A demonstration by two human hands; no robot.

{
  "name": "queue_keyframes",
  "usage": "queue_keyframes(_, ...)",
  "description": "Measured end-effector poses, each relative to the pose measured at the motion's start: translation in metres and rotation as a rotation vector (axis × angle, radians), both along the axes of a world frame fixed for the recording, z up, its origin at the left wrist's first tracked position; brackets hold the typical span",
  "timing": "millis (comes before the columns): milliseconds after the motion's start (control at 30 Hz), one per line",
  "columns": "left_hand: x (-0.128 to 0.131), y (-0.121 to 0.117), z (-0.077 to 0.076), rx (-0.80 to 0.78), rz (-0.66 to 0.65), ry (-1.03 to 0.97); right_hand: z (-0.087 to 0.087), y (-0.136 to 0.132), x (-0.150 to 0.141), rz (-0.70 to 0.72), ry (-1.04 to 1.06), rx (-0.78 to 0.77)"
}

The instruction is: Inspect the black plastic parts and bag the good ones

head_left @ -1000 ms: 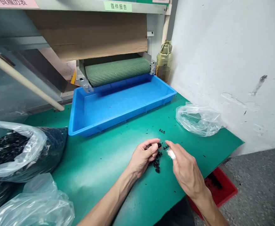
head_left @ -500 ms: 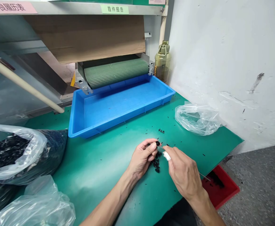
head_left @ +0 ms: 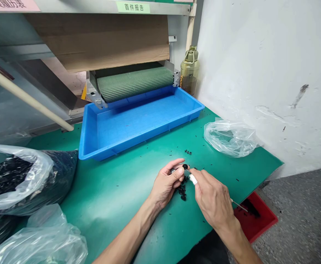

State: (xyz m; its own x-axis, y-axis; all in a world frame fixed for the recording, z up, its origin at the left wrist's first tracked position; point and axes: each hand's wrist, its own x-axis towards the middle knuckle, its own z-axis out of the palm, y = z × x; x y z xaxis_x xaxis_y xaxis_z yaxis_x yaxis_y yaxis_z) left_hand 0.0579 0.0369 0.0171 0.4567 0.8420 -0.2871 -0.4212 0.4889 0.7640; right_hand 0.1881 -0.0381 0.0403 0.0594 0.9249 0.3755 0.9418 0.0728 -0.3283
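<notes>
My left hand point(head_left: 167, 181) pinches a small black plastic part point(head_left: 185, 167) between thumb and fingers, just above the green table mat point(head_left: 116, 190). My right hand point(head_left: 211, 198), with white tape on one fingertip, grips a thin metal pick point(head_left: 239, 206) whose tip meets that part. A small heap of black parts point(head_left: 182, 190) lies on the mat between and under both hands. One more black piece point(head_left: 188, 151) lies alone a little farther back.
A blue tray point(head_left: 149, 123) sits behind under a green conveyor belt point(head_left: 135, 83). A crumpled clear bag point(head_left: 230, 138) lies at right, bags of black parts point(head_left: 14, 176) at left, a red bin point(head_left: 255, 216) below the table edge, a bottle point(head_left: 189, 69) by the wall.
My right hand has drawn in toward the left hand and now has the pick's tip on the pinched part. The left hand stayed nearly still.
</notes>
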Motion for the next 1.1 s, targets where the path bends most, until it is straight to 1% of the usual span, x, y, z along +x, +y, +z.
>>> queue_keyframes(200,0.0009,-0.0009,-0.0021,-0.004,0.001,0.044,0.0026,-0.0018,0.0028,0.019,0.055,-0.061)
queue_keyframes(367,0.0025,-0.0011,-0.0008,0.005,0.023,-0.005,0.0042,-0.005,0.0018,0.009,0.063,-0.026)
queue_keyframes(500,0.003,-0.0015,-0.0007,0.005,0.04,-0.05,0.004,-0.0059,-0.0006,-0.002,0.039,-0.026)
queue_keyframes(667,0.0026,-0.0025,-0.0019,0.012,0.054,-0.054,0.0038,-0.0043,-0.003,-0.021,0.045,-0.019)
queue_keyframes(767,0.0022,-0.0027,-0.0024,0.003,0.02,-0.017,0.0047,-0.0029,-0.0025,-0.023,0.06,-0.021)
queue_keyframes(867,0.0018,-0.0024,-0.003,0.032,-0.027,0.008,0.0051,-0.0017,-0.001,-0.028,0.061,-0.014)
queue_keyframes(1100,-0.0005,-0.0005,-0.0022,0.086,-0.07,0.052,0.0025,-0.0008,0.0006,-0.014,0.023,-0.027)
